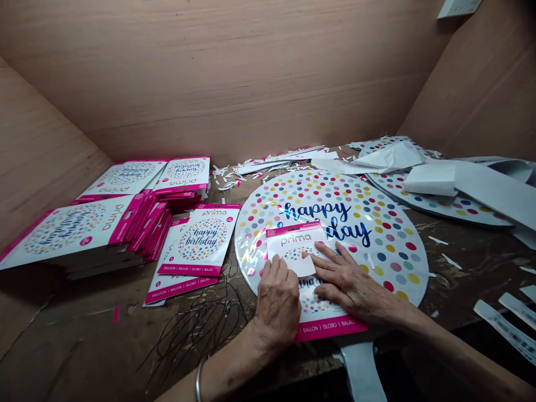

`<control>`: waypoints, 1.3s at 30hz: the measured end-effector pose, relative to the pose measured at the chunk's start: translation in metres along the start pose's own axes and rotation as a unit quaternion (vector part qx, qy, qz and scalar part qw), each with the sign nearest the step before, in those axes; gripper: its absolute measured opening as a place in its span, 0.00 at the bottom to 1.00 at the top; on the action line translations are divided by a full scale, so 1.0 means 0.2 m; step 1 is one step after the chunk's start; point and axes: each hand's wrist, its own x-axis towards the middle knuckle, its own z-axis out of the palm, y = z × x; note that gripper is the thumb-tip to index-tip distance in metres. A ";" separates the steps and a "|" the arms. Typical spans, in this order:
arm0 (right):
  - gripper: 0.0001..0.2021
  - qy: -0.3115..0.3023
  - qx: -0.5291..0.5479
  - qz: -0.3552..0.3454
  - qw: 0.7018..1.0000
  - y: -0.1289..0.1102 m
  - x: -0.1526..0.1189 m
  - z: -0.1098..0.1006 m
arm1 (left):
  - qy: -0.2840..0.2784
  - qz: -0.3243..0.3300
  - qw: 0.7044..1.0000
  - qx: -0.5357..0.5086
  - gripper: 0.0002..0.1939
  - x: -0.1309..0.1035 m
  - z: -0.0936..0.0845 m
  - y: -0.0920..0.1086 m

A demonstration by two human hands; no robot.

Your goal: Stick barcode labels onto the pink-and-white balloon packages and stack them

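Observation:
A pink and white balloon package (pixel 330 329) marked "prima" lies on a round, dotted "happy birthday" foil balloon (pixel 397 240). My left hand (pixel 277 304) rests at the package's left side, fingers curled in, and what its fingertips hold is hidden. Across the package's right side, my right hand (pixel 349 282) lies with fingers spread, its fingertips near a small white slip of paper (pixel 305 267). That slip covers part of the package's printed front, between the two hands.
At left stand stacks of finished-looking packages (pixel 67 229), with two loose packages (pixel 199 240) beside them. Dark thin strings (pixel 196 329) lie in front. White paper strips (pixel 494 190) cover more balloons (pixel 452 204) at right. Barcode label strips (pixel 506 329) sit near right. Wooden walls (pixel 251 72) enclose the table.

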 end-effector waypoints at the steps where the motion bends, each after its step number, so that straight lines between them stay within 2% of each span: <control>1: 0.18 0.001 0.000 0.003 1.000 0.00 0.00 0.00 | 0.009 0.003 1.000 -0.030 0.16 -0.01 0.01 -0.01; 3: 0.18 0.002 -0.001 0.006 1.000 0.00 0.00 0.00 | 0.035 0.014 0.994 -0.106 0.17 -0.05 0.04 -0.03; 5: 0.18 -0.003 -0.004 0.009 1.000 0.00 0.00 0.00 | 0.053 0.046 0.982 -0.176 0.25 -0.09 0.06 -0.06; 7: 0.18 -0.012 -0.007 0.010 1.000 0.00 0.00 0.00 | 0.044 0.088 0.974 -0.206 0.30 -0.12 0.06 -0.09; 10: 0.20 -0.011 -0.009 0.005 1.000 0.01 0.00 0.00 | 0.000 0.119 0.977 -0.175 0.37 -0.13 0.04 -0.11; 14: 0.22 -0.015 -0.012 -0.001 1.000 0.01 0.00 0.00 | -0.079 0.114 0.987 -0.081 0.47 -0.11 0.00 -0.11; 16: 0.21 -0.023 -0.015 -0.001 1.000 0.02 0.00 -0.01 | -0.101 0.108 0.988 -0.050 0.50 -0.10 -0.02 -0.10; 22: 0.18 -0.028 -0.002 -0.005 1.000 0.02 0.01 -0.03 | -0.114 0.111 0.987 -0.017 0.52 -0.09 -0.03 -0.09; 30: 0.21 -0.026 -0.002 -0.019 0.999 0.04 0.02 -0.02 | -0.156 0.130 0.978 -0.053 0.53 -0.04 -0.06 -0.11; 36: 0.22 -0.024 -0.016 -0.028 0.999 0.05 0.03 -0.01 | -0.114 0.154 0.979 -0.075 0.55 -0.01 -0.03 -0.12; 39: 0.22 0.000 -0.036 -0.038 0.999 0.05 0.02 0.01 | -0.086 0.162 0.980 -0.080 0.54 -0.02 -0.01 -0.13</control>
